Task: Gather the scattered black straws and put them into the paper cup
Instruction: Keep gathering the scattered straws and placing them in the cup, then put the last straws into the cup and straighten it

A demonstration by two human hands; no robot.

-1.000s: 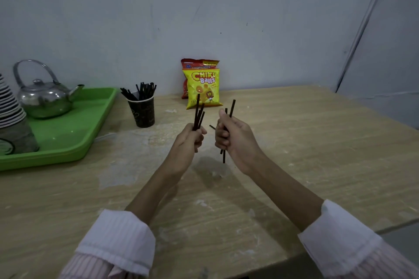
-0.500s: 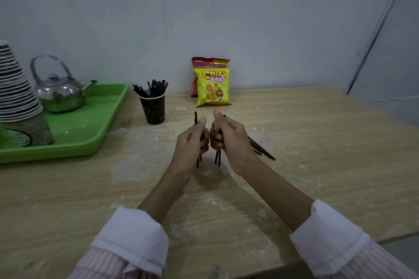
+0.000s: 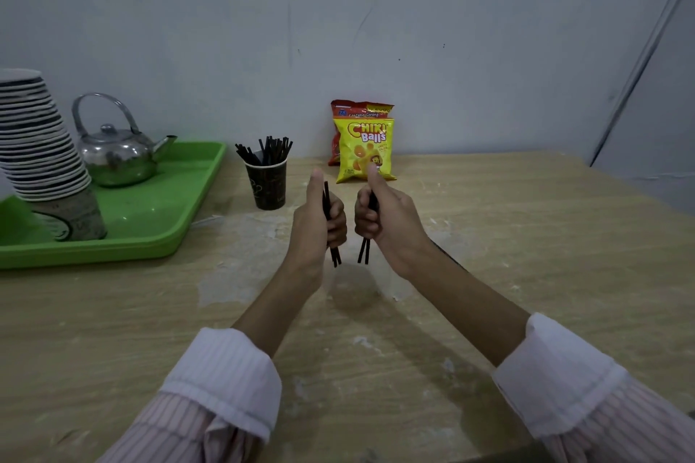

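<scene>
My left hand (image 3: 317,222) is closed around a small bundle of black straws (image 3: 336,256), held upright with the thumb raised. Beside it, a short gap away, my right hand (image 3: 383,216) grips another few black straws (image 3: 364,252), their lower ends sticking out below the fist. Both hands hover over the middle of the wooden table (image 3: 526,256). The dark paper cup (image 3: 267,184) stands behind and to the left of my left hand, with several black straws (image 3: 269,150) standing in it. A loose straw shows just behind my right wrist (image 3: 447,256).
A green tray (image 3: 158,222) at the left holds a metal kettle (image 3: 116,154) and a stack of paper cups (image 3: 37,147). Two snack bags (image 3: 363,147) lean on the wall behind my hands. The table's right edge runs diagonally at the far right.
Both hands have turned their straw bundles upright and drawn slightly apart, thumbs now raised. The view has shifted left, showing more of the tray and cup stack.
</scene>
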